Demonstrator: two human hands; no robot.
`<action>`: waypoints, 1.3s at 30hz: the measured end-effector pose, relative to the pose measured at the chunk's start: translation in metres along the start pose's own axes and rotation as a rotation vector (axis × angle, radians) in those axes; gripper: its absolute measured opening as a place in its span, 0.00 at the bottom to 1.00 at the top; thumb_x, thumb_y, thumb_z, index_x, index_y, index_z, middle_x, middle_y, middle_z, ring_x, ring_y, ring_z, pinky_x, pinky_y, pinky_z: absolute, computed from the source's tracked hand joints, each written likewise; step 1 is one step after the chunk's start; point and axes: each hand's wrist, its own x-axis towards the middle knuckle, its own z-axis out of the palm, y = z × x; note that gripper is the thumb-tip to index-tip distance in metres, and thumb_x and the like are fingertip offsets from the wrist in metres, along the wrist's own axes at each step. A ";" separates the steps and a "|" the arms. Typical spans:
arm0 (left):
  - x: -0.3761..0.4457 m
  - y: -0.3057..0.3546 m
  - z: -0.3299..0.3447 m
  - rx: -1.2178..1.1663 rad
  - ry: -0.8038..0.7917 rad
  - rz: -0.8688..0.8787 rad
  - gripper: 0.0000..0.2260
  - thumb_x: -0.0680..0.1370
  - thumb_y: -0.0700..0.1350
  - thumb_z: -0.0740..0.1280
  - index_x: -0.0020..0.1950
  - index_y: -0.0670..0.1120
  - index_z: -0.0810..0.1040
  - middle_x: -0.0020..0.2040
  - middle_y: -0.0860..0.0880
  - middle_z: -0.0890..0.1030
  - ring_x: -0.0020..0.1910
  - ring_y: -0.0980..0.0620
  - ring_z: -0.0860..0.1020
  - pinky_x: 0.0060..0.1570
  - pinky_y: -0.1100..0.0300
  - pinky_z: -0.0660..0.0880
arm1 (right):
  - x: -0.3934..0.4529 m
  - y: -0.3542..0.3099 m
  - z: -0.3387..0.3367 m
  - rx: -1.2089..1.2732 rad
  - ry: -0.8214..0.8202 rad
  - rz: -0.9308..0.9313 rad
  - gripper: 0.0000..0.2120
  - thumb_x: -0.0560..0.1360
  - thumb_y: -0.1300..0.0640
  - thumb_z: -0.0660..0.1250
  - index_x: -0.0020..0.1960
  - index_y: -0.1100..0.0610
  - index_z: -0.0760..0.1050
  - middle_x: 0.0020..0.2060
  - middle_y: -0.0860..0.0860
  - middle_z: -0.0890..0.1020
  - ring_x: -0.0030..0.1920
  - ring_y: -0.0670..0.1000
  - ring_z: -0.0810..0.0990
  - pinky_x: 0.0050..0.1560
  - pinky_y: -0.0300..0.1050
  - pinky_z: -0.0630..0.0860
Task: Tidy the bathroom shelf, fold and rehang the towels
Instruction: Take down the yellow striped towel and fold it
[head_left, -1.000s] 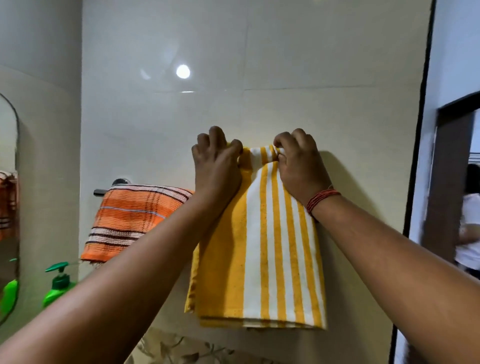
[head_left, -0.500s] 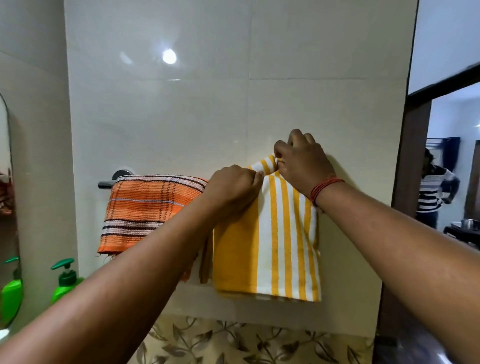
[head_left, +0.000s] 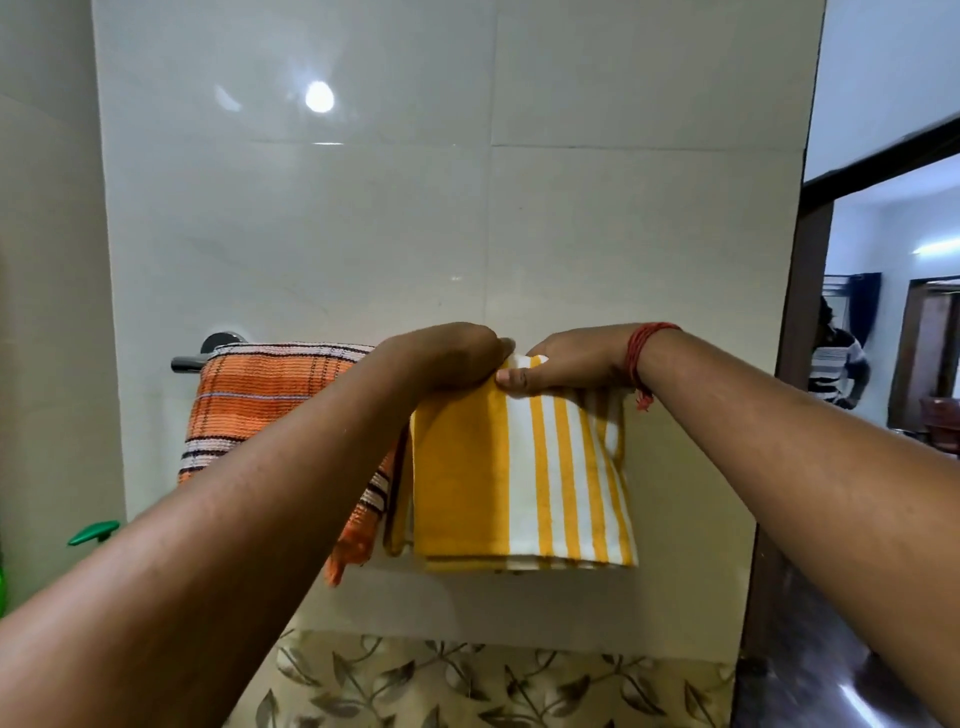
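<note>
A folded yellow and white striped towel (head_left: 519, 478) hangs on the wall's towel bar (head_left: 187, 362), to the right of an orange checked towel (head_left: 254, 405). My left hand (head_left: 447, 356) grips the yellow towel's top edge at its left side. My right hand (head_left: 571, 358), with a red thread round the wrist, pinches the top edge just beside it, thumb on the front of the cloth. The bar is hidden under both towels except for its left end and round wall mount.
A green pump bottle's top (head_left: 93, 532) shows at the lower left edge. Leaf-patterned tiles (head_left: 467, 680) run below the white wall tiles. At the right an open doorway (head_left: 883, 364) leads to another room where a person in a striped top (head_left: 836, 369) stands.
Both hands have come down with the yellow towel from above the bar to bar level. The towel now hangs over the bar beside the orange one, and my hands lie closer together.
</note>
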 end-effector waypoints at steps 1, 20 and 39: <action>-0.003 0.001 0.001 0.166 0.162 0.009 0.18 0.86 0.52 0.52 0.67 0.47 0.75 0.64 0.42 0.79 0.61 0.41 0.78 0.60 0.48 0.75 | 0.002 -0.001 -0.001 0.033 -0.031 0.007 0.35 0.65 0.23 0.57 0.50 0.50 0.82 0.46 0.47 0.86 0.48 0.50 0.85 0.58 0.49 0.79; -0.024 -0.020 0.035 0.055 0.549 -0.007 0.23 0.85 0.56 0.47 0.42 0.49 0.76 0.45 0.44 0.82 0.43 0.44 0.78 0.46 0.52 0.75 | -0.014 0.019 0.020 -0.344 0.323 -0.094 0.27 0.68 0.27 0.64 0.52 0.49 0.73 0.46 0.47 0.80 0.45 0.48 0.79 0.46 0.46 0.80; -0.149 -0.054 0.117 0.062 1.027 0.099 0.12 0.77 0.40 0.63 0.58 0.40 0.81 0.61 0.42 0.82 0.62 0.43 0.79 0.73 0.40 0.64 | -0.015 -0.076 0.190 0.179 1.151 -0.732 0.14 0.75 0.64 0.64 0.60 0.64 0.78 0.60 0.59 0.79 0.63 0.57 0.76 0.67 0.52 0.71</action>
